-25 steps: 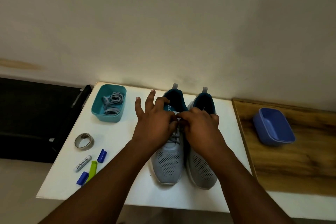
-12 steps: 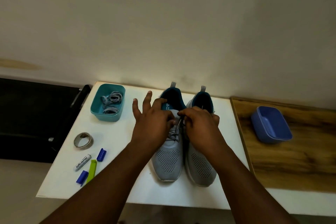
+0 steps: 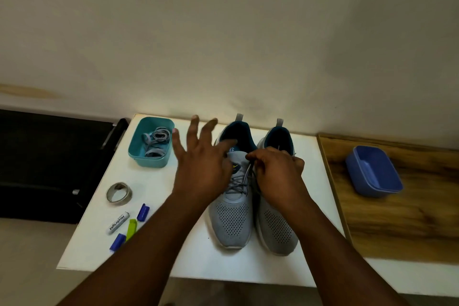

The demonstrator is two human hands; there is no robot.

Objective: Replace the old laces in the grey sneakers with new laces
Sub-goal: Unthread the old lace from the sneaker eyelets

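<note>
- The 2 grey mesh sneakers with teal linings sit side by side on the flat white table (image 3: 191,258), toes toward the person, heels toward the wall; the left grey mesh sneaker (image 3: 232,218) is the one being worked on, with the right grey mesh sneaker (image 3: 278,228) touching or just beside it.
- The thin dark grey old lace (image 3: 239,182) is threaded through the left sneaker's eyelets; judging by that, unlacing has only just begun.
- The right hand (image 3: 278,174) has its fingers curled, pinching a strand of that lace near the top of the tongue. To do this well, I would pull the strand straight up and out of 1 eyelet pair at a time rather than yanking, so the crossings loosen evenly.
- The left hand (image 3: 201,164) has its fingers spread wide and straight, holding nothing, over the shoe's left flank. It would serve best pressed on the sneaker to pin it, since a light shoe may lift or skid with each pull.
- Farther back on the left, the teal rectangular plastic tub (image 3: 150,159) holds the coiled light grey new laces (image 3: 156,141), well apart from the shoes.
- The blue rectangular plastic tub (image 3: 373,174) on the wooden surface to the right looks a sensible place for the removed lace.
</note>
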